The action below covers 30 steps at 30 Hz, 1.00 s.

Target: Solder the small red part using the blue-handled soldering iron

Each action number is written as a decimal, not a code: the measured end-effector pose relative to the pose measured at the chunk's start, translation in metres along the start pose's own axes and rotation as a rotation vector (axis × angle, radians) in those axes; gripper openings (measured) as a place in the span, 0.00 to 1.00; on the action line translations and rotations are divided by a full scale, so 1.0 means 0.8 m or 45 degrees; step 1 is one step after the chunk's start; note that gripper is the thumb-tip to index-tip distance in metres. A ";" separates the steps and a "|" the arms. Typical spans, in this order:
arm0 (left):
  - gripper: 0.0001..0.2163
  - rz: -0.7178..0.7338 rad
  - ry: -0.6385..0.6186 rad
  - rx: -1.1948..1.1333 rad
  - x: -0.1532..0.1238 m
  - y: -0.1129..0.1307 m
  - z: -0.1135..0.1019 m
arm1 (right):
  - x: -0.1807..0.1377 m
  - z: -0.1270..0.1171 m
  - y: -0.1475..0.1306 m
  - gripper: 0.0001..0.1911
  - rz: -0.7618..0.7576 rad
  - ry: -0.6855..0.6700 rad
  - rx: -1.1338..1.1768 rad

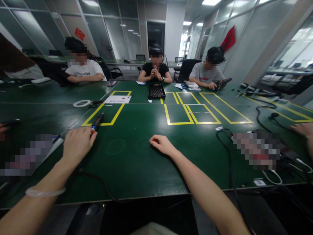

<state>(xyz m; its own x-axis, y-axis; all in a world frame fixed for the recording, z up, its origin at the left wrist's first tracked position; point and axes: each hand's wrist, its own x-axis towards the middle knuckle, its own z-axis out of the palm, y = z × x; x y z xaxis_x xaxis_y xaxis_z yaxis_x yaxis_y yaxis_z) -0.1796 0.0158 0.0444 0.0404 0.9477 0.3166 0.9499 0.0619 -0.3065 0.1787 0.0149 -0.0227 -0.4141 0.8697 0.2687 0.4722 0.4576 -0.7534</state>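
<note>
On the near left of the dark green table [137, 169], the left hand [77, 143] lies palm down with its fingertips on the near end of a black pen-shaped power tool with red and blue bands [97, 121]; whether it actually grips it I cannot tell. The right hand [162, 144] rests near centre, fingers loosely curled in, holding nothing. Farther off lie a white tape ring [81, 103] and a black rectangular tray [156, 91].

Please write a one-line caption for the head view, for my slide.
Left hand touches a black tool on the green table, right hand rests curled; three people sit opposite.
</note>
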 end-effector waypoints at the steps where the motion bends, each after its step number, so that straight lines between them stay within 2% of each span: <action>1: 0.18 -0.009 -0.032 -0.140 -0.001 0.014 -0.009 | 0.000 0.000 0.000 0.08 -0.002 -0.002 0.001; 3: 0.18 -0.037 -0.088 -0.500 -0.003 0.049 -0.023 | 0.000 0.000 -0.001 0.08 -0.007 0.000 0.010; 6: 0.16 0.173 -0.198 -1.149 -0.008 0.111 -0.034 | 0.001 -0.001 -0.002 0.07 -0.003 0.006 0.031; 9: 0.16 0.283 -0.379 -1.611 -0.013 0.173 -0.037 | 0.001 -0.001 -0.002 0.07 0.000 0.007 0.087; 13: 0.19 0.164 -0.613 -2.049 -0.020 0.229 -0.035 | 0.002 0.001 0.002 0.05 0.005 0.050 0.256; 16: 0.22 0.094 -0.740 -2.237 -0.024 0.242 -0.030 | 0.002 0.006 0.006 0.07 -0.009 0.056 0.379; 18: 0.23 0.077 -0.759 -2.306 -0.027 0.242 -0.026 | 0.002 0.009 0.007 0.08 -0.020 0.027 0.426; 23: 0.25 0.035 -0.715 -2.300 -0.030 0.238 -0.020 | 0.002 0.012 0.002 0.08 -0.060 -0.055 0.536; 30: 0.25 0.053 -0.648 -2.201 -0.029 0.235 -0.022 | 0.003 0.010 0.003 0.07 0.034 -0.054 0.578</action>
<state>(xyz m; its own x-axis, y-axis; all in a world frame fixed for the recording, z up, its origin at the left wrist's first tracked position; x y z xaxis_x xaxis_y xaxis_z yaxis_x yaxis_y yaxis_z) 0.0035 -0.0002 -0.0053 0.2972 0.9537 -0.0456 0.1795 -0.0089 0.9837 0.1722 0.0167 -0.0283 -0.4424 0.8674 0.2279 0.0985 0.2995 -0.9490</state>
